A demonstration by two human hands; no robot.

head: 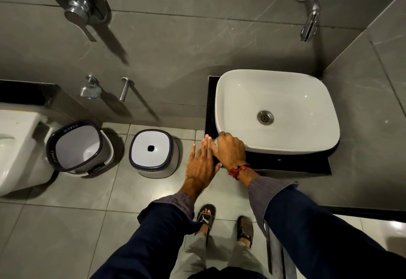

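My right hand (230, 151) is curled over a small pale green object (216, 141) at the front left corner of the black counter (285, 163), right against the white basin (292, 146). Most of that object is hidden under the hand, so I cannot tell what it is. My left hand (201, 164) lies alongside it with fingers straight and together, its fingertips touching the right hand's knuckles. A red thread is tied round my right wrist.
A wall spout (309, 21) hangs above the basin, and a mixer lever (81, 8) is on the wall at the left. On the tiled floor stand a white bucket (77, 146) and an upturned stool (153, 153) beside a toilet (17, 146). My sandalled feet (205, 217) are below.
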